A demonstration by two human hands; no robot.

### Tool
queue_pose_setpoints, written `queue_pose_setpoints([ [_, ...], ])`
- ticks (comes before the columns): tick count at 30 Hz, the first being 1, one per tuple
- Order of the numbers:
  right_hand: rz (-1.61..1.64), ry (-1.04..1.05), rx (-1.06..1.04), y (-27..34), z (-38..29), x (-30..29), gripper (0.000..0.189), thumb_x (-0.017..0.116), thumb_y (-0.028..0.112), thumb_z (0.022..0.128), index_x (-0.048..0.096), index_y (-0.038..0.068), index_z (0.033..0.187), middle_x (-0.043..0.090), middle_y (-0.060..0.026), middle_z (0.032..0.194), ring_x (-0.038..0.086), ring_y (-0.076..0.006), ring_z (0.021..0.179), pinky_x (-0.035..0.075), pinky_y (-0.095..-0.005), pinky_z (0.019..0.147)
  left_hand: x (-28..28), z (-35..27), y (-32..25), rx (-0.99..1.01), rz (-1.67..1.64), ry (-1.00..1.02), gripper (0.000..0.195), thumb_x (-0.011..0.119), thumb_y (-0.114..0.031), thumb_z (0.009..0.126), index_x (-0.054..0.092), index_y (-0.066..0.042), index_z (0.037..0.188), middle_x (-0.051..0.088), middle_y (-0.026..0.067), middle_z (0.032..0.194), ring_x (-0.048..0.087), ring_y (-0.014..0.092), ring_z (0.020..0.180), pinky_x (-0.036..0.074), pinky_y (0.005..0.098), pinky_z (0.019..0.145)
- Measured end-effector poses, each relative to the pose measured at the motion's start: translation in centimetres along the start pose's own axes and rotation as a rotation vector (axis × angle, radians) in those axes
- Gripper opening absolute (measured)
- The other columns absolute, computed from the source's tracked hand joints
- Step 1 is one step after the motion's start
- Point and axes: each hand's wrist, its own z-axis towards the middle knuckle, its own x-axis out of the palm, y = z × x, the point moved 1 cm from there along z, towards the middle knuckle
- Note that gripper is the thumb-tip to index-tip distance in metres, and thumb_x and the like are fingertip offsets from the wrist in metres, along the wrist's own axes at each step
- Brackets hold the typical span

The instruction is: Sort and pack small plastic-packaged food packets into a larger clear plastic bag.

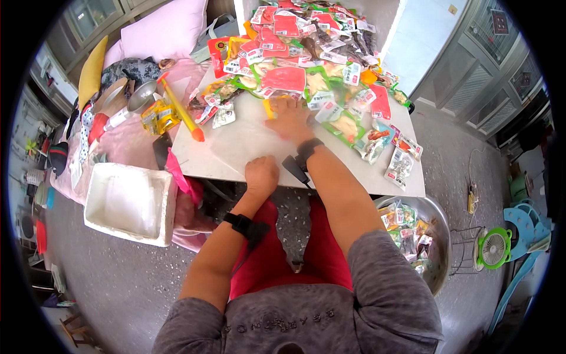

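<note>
My left hand [262, 175] is closed at the table's near edge, on the corner of a translucent plastic bag [241, 144] that lies flat. Farther in, my right hand [289, 119] is slightly blurred, its fingers over a small yellow packet [268, 109]; whether they grip it is hidden. Beyond it, a large heap of vacuum-sealed food packets, among them a red packet [283, 79] and a green-edged packet [317, 82], spills from a white foam box [389, 26]. More packets, such as a silver one [399, 168], lie to the right. Both wrists wear black straps.
A yellow tube with orange ends [181, 108] lies at the table's left. An open white foam box [128, 203] stands left, beside pink cloth. Below the table's right corner, a metal basin [437, 221] holds more packets. A green fan [494, 248] is at far right.
</note>
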Motion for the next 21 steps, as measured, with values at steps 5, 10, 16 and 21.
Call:
queue_pose_setpoints([
  [5,-0.309,-0.075,0.078,0.2,0.8,2.5,0.046,0.053,0.033,0.063,0.045,0.005,0.098,0.046,-0.0144,0.097,0.041,-0.0363,0.092,0.031,-0.0557,0.068,0.3,0.1,-0.3,0.036,-0.082,-0.043,0.006,0.05,-0.006,0.058,0.044,-0.007,0.06,0.047,0.0098,0.055,0.047,0.029,0.055,0.036,0.0387,0.051],
  [10,0.232,0.042,-0.004,-1.1,0.7,0.4,0.028,0.046,0.02,0.068,0.047,0.004,0.091,0.052,-0.0135,0.086,0.051,-0.0321,0.08,0.039,-0.0438,0.065,0.0,-0.1,0.0,0.041,-0.056,-0.056,0.007,0.05,-0.006,0.058,0.043,-0.007,0.06,0.047,0.0095,0.055,0.048,0.028,0.055,0.036,0.0385,0.05],
  [16,0.465,0.023,0.01,-3.7,-0.1,-3.8,0.027,0.048,0.025,0.07,0.049,0.001,0.082,0.053,-0.0177,0.08,0.052,-0.0307,0.074,0.041,-0.0376,0.064,0.1,0.0,0.0,0.028,-0.033,-0.046,0.006,0.049,-0.006,0.059,0.044,-0.007,0.061,0.048,0.0098,0.055,0.048,0.027,0.054,0.036,0.0385,0.049],
  [21,0.619,-0.002,0.337,-6.1,-1.5,-6.5,0.029,0.05,0.024,0.071,0.048,-0.001,0.086,0.054,-0.0146,0.074,0.054,-0.0222,0.069,0.043,-0.031,0.06,-0.2,0.3,0.0,-0.05,-0.082,0.026,0.004,0.048,-0.008,0.063,0.046,-0.005,0.065,0.05,0.0123,0.059,0.049,0.03,0.056,0.038,0.0407,0.052],
])
